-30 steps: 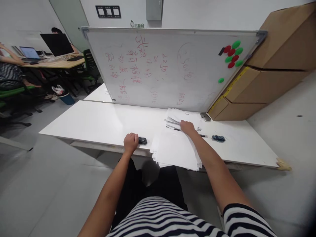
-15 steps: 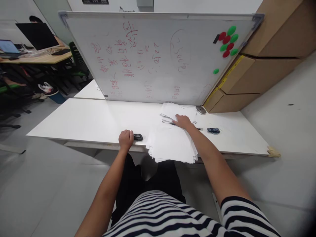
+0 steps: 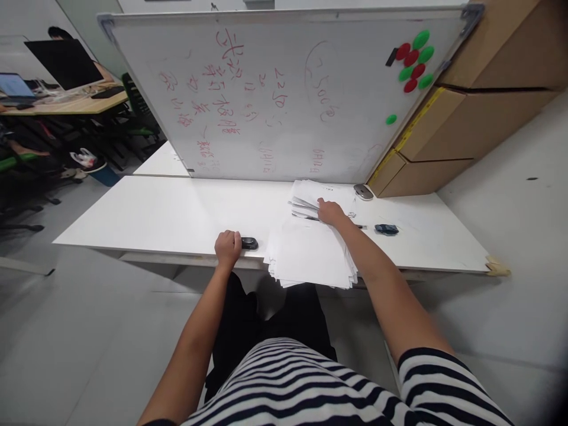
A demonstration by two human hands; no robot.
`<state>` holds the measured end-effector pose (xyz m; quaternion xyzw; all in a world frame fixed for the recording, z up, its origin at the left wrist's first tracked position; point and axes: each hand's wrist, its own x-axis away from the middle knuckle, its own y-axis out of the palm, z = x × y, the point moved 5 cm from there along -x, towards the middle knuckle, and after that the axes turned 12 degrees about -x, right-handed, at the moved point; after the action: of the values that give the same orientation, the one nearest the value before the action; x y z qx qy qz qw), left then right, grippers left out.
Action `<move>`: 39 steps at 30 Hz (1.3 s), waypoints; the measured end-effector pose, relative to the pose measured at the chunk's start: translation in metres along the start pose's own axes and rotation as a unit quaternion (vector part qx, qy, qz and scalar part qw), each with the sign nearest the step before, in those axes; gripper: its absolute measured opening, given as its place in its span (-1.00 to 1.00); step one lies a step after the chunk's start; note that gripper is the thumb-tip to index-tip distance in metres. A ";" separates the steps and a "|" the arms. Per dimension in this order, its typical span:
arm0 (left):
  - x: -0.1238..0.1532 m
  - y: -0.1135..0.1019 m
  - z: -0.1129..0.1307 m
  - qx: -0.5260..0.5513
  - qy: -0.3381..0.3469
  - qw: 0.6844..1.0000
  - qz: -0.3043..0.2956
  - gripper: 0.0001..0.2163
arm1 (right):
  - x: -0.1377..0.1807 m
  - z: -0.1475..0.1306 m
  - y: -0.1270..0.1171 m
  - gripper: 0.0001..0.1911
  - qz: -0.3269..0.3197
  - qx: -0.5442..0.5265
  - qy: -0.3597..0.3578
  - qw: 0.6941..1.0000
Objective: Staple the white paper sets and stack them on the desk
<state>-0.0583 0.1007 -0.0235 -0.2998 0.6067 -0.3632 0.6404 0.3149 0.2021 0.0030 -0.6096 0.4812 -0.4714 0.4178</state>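
My left hand is closed round one end of a black stapler at the front edge of the white table. Over at the back pile of paper, my right hand is closed on some sheets, whose left edges stand lifted and fanned. My fingertips there are partly hidden. A larger stack of white paper lies in front of that pile and overhangs the table's front edge. Its sheets are unevenly lined up. A dark pen-like thing shows partly beside my right wrist.
A whiteboard with red writing and magnets stands along the back of the table. Cardboard boxes are stacked at the right, near a computer mouse. A small dark packet lies right of the paper. Another person sits far left behind a monitor.
The view has tilted slightly downward. At the back pile, the sheets under my right hand are lifted and fanned a little more. My left hand stays on the stapler.
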 end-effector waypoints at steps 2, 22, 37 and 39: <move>0.000 0.000 0.000 -0.001 0.001 1.000 0.003 -0.69 | -0.001 0.000 0.000 -0.53 0.002 0.002 -0.001 1.000; 0.000 0.004 -0.002 0.015 -0.011 1.000 -0.013 -0.70 | -0.012 0.016 -0.004 -0.62 0.014 -0.013 -0.036 0.999; 0.000 0.004 -0.002 0.032 -0.013 0.999 -0.017 -0.70 | -0.018 0.022 -0.003 -0.63 0.045 -0.033 0.001 0.998; 0.000 0.004 -0.002 0.026 -0.011 0.999 -0.016 -0.70 | -0.018 0.026 -0.004 -0.64 0.050 -0.049 0.001 0.998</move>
<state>-0.0596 0.1028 -0.0268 -0.2966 0.5850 -0.3864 0.6485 0.3398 0.2220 -0.0019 -0.6042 0.5337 -0.4263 0.4103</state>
